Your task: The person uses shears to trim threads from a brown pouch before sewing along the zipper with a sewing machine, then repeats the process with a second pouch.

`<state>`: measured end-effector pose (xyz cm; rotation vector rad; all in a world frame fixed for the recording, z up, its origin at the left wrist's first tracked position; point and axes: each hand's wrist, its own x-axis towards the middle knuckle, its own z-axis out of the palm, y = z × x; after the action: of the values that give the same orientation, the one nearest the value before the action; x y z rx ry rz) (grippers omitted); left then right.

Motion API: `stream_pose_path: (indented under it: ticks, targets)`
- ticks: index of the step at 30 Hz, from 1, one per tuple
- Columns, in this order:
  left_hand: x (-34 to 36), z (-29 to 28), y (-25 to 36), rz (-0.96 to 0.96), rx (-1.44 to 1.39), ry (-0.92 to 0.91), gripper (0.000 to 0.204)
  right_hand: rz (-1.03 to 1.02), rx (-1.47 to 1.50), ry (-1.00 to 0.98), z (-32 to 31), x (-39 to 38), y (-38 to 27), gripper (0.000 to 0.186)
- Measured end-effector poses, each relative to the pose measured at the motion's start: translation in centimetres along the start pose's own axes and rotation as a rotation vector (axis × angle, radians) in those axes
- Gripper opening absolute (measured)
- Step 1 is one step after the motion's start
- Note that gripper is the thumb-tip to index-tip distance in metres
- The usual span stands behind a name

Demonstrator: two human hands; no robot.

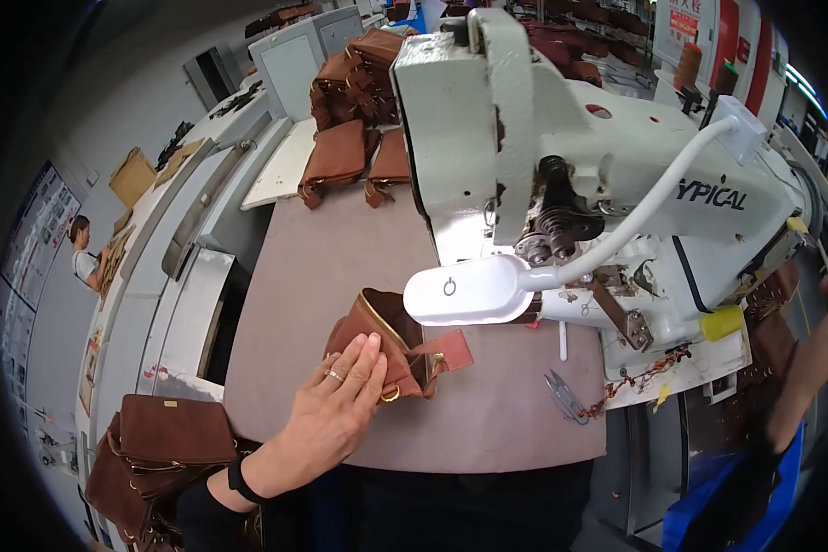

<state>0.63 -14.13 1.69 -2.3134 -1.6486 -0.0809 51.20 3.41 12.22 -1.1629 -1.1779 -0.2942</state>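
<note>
The left hand (333, 405) lies flat, fingers outstretched, on an open brown bag (368, 322) on the table (294, 267), just before the sewing machine (460, 138). The right forearm (794, 400) reaches the dark rim; I cannot tell the right hand's state

One left hand (333, 402), one bag (366, 324) beneath it, one sewing machine (626, 138), one lamp (478, 291), one pair of snips (569, 401) — and two thread cones (688, 66).

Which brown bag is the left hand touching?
The open bag under the left hand; other bags lie apart, farther back and at lower left.
</note>
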Motion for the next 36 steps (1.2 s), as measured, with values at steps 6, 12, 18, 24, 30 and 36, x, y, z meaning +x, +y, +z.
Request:
stream_pose_path:
  ticks: [6,12,18,24,30,36]
  targets:
    - [0.1,0.4,0.5,0.016,-0.05,0.001,0.058,-0.392,0.072,-1.054,3.7,-23.7,-2.7,0.03]
    - [0.2,0.8,0.5,0.018,-0.078,-0.009,0.06,-0.341,-0.072,-1.222,5.7,-26.7,-1.9,0.031]
    - [0.1,1.0,0.4,0.039,-0.097,-0.047,0.055,-0.189,0.21,-1.311,7.5,-25.9,-5.5,0.016]
    - [0.2,0.9,0.3,0.037,-0.088,-0.065,0.057,-0.154,0.471,-1.424,11.0,-26.0,-11.7,0.018]
    - [0.1,1.0,0.1,0.021,-0.11,-0.051,0.06,-0.279,0.566,-1.325,12.6,-26.0,-13.4,0.023]
    - [0.1,1.0,0.2,0.019,-0.116,-0.061,0.063,-0.298,0.548,-1.344,12.7,-26.0,-13.9,0.016]
